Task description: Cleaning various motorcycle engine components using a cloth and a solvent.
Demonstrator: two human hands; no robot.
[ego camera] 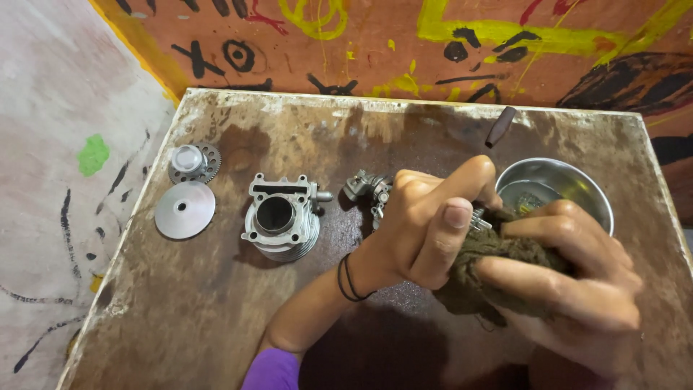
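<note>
— Brown and oily, the rag (498, 271) is bunched between the person's two hands, just in front of the steel bowl (577, 189) at the right of the wooden table (216, 310). What is wrapped in it?

— A small metal part (481, 219), mostly hidden. Only a bit of silver shows at the rag's top edge, just left of the bowl's rim. What kind of part it is cannot be told.

— And the left hand (426, 227)?

— Curled shut around that part and the rag's near end, thumb pressed flat on the cloth, two black bands on the wrist. It sits just left of the bowl.

— The right hand (570, 278)?

— Fingers closed over the rag from the other side, gripping the cloth, overlapping the bowl's near rim.

— What else lies relative to the bowl?

— Touching the left hand's far side, left of the bowl, is a small carburetor-like metal piece (364, 188). Further left stands a finned engine cylinder (281, 218), bore facing up. Well apart, near the table's left edge, lie a flat round metal disc (185, 209) and, just behind it, a toothed gear (195, 162) with a raised hub. Behind the bowl, near the table's far edge, rests a dark brown tool handle (499, 127). The bowl holds some dark residue.
</note>
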